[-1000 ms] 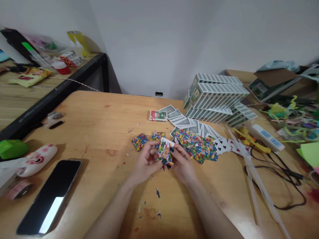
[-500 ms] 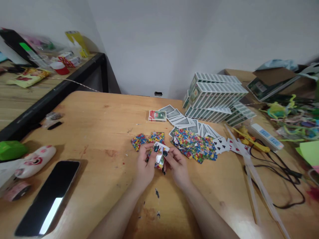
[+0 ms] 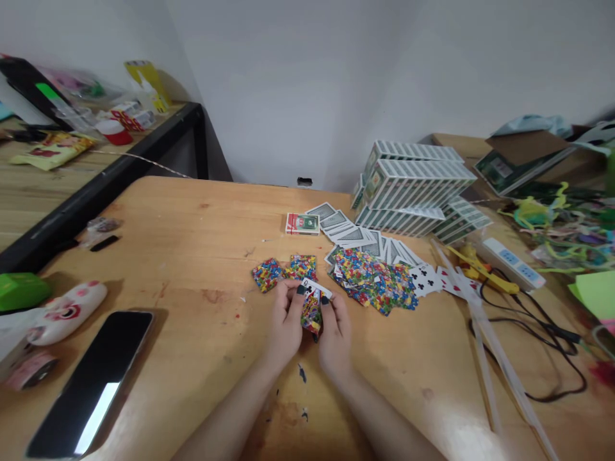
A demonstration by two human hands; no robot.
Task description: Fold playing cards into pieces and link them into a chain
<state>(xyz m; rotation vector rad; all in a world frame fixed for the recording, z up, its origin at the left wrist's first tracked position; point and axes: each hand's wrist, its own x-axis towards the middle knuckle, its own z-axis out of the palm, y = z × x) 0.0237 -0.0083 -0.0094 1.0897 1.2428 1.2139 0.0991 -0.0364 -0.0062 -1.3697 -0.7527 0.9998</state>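
Between my left hand (image 3: pixel 289 320) and my right hand (image 3: pixel 335 330) is a queen playing card (image 3: pixel 312 305), face up, with a black suit mark at its corner. Both thumbs press on its face, and the fingers curl behind it. Whether other cards or a wrapper lie under it is hard to tell. Just beyond my left hand lie two small square pieces with a multicoloured pattern (image 3: pixel 268 274). A spread pile of the same multicoloured pieces (image 3: pixel 372 275) lies to the right, partly over face-down playing cards (image 3: pixel 348 232).
A red-and-green card box (image 3: pixel 302 223) lies behind my hands. Stacked card-deck cartons (image 3: pixel 416 182) stand at the back right. Clear strips (image 3: pixel 494 339), a power strip (image 3: pixel 514 262) and black cable are at the right. A phone (image 3: pixel 93 378) lies at the left.
Both hands have shifted slightly down and closer together. The card has tilted, and its queen face now shows more plainly between the thumbs.
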